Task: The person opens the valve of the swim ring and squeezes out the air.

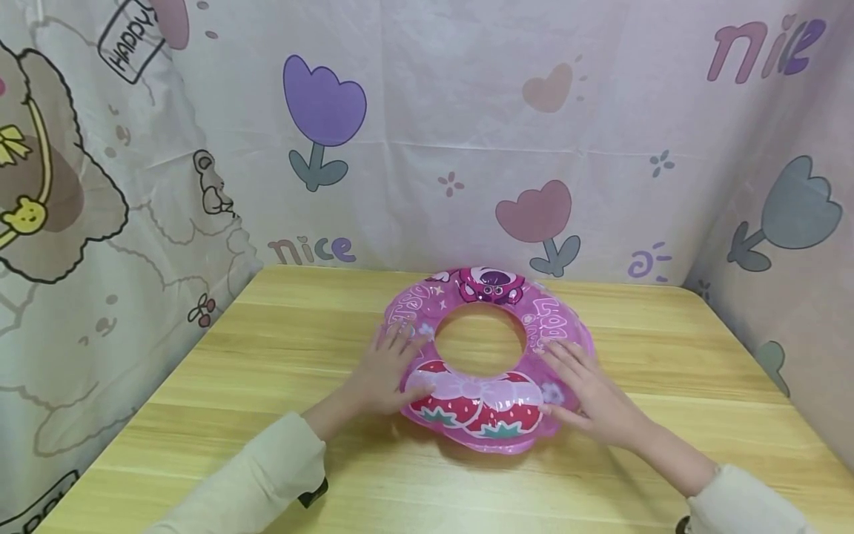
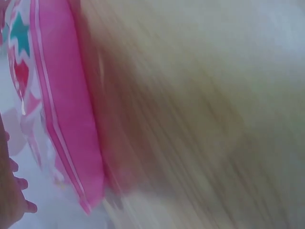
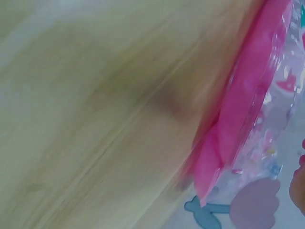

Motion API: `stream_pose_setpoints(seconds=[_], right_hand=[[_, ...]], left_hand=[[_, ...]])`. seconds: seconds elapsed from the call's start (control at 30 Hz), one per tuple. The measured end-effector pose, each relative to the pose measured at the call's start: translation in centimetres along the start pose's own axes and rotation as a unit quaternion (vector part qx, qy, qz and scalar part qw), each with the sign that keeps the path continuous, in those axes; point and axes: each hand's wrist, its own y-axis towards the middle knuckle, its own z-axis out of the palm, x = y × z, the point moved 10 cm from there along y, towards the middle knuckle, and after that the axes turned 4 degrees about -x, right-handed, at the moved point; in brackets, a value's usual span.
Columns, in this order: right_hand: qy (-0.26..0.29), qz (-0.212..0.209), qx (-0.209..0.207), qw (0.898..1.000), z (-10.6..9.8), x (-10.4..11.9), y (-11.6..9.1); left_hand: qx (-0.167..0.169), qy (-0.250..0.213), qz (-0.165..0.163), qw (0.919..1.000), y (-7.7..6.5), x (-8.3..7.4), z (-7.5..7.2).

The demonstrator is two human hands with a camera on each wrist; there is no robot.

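Pale sleeves (image 1: 267, 471) foremost; left grip (image 1: 387, 374) and right grip (image 1: 597, 397), both unclenched, overlie a pink inflatable ring (image 1: 475, 404) on the tabletop (image 1: 247, 378).

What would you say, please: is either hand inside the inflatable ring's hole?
No, the left hand and right hand are over opposite sides of the inflatable ring, with tabletop showing inside it.

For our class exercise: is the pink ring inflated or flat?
Inflated: the pink ring looks plump, its thick side rising from the table.
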Motion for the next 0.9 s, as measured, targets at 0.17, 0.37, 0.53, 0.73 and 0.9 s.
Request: stream_pose_setpoints(seconds=[0.17,0.37,0.53,0.73,0.9], right_hand=[[0.021,0.069,0.009,0.997,0.1,-2.6,-0.1],[0.064,0.140,0.035,0.987,0.8,-5.1,-0.6],[0.087,0.184,0.064,0.977,1.5,-6.1,-1.2],[0.088,0.188,0.059,0.977,1.3,-5.9,-1.4],[0.091,0.178,0.050,0.979,1.1,-5.2,-1.6]], left_hand=[[0.009,0.001,0.012,0.9999,-0.1,-1.5,0.4],[0.022,-0.006,0.019,0.9996,-0.5,-2.5,1.1],[0.045,-0.010,0.014,0.9988,-0.8,-2.5,1.8],[0.041,-0.009,0.022,0.9989,-1.0,-2.0,1.9],[0.038,-0.016,0.042,0.9983,-1.2,-1.5,1.8]])
